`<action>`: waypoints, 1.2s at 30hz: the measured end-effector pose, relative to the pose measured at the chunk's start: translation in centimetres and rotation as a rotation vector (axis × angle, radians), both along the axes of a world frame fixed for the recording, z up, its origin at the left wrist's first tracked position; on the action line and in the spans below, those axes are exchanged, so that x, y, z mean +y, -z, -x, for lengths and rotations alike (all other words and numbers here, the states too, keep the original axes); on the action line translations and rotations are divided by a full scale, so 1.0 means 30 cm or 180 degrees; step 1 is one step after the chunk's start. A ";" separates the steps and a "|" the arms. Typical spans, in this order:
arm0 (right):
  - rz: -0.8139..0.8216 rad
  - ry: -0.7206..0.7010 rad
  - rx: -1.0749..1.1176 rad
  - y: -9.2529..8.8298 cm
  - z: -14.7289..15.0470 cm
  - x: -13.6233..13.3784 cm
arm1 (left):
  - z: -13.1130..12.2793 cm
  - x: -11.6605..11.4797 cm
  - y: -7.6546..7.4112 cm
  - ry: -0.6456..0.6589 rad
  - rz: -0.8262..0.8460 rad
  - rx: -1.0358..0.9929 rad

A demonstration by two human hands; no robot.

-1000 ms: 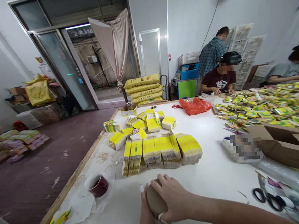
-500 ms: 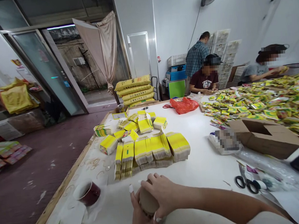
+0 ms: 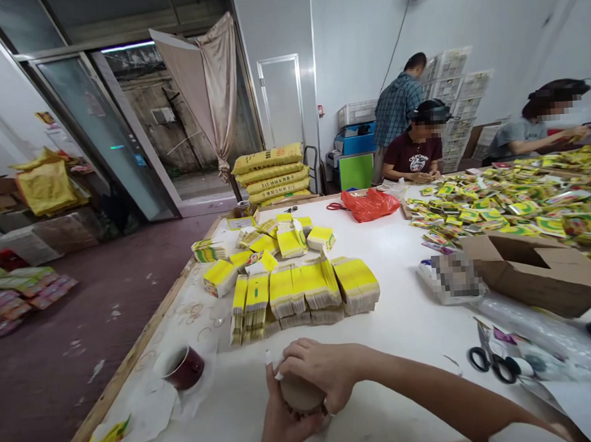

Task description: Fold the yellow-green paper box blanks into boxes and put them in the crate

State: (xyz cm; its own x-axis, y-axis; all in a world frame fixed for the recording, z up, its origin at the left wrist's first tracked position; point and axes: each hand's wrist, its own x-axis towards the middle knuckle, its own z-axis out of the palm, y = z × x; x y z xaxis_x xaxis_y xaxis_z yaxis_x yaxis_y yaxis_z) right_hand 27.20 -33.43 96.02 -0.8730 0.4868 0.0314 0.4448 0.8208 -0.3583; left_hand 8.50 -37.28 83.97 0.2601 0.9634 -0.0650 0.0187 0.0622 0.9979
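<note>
A round, jar-like thing point(image 3: 302, 392) with a flat tan top and a dark, notched rim is held low over the front of the white table point(image 3: 403, 348). My left hand point(image 3: 282, 418) wraps its side and underside, thumb and fingers around it. Across its top and far edge lies my right hand point(image 3: 320, 369), fingers curled over the rim. What the lower part looks like is hidden by the hands. Just beyond stand stacks of yellow paper packets point(image 3: 284, 292) in rows. To the left is a dark red mug point(image 3: 184, 369) on thin white sheets.
Black-handled scissors point(image 3: 492, 362) lie right of my forearm, near an open cardboard box point(image 3: 540, 286) and clear plastic. A red plastic bag point(image 3: 369, 204) sits at the back. Loose yellow packets point(image 3: 504, 201) cover the right side, where other people sit. The table's wooden edge point(image 3: 147, 337) runs along the left.
The whole view has shifted slightly, so the scene sits a little further right. Both hands stay on the round thing, the right hand lying a bit flatter across its top.
</note>
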 end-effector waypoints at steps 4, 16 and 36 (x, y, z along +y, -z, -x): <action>0.0009 0.0640 0.0043 0.015 0.005 -0.043 | -0.008 -0.004 -0.016 0.0004 -0.0164 0.0060; 0.0015 0.0555 -0.0053 -0.016 0.007 -0.031 | 0.024 0.012 -0.011 0.0156 -0.0478 0.0344; 0.0370 0.1474 0.0224 0.012 0.034 -0.112 | 0.039 0.041 -0.034 0.1006 -0.1147 0.0375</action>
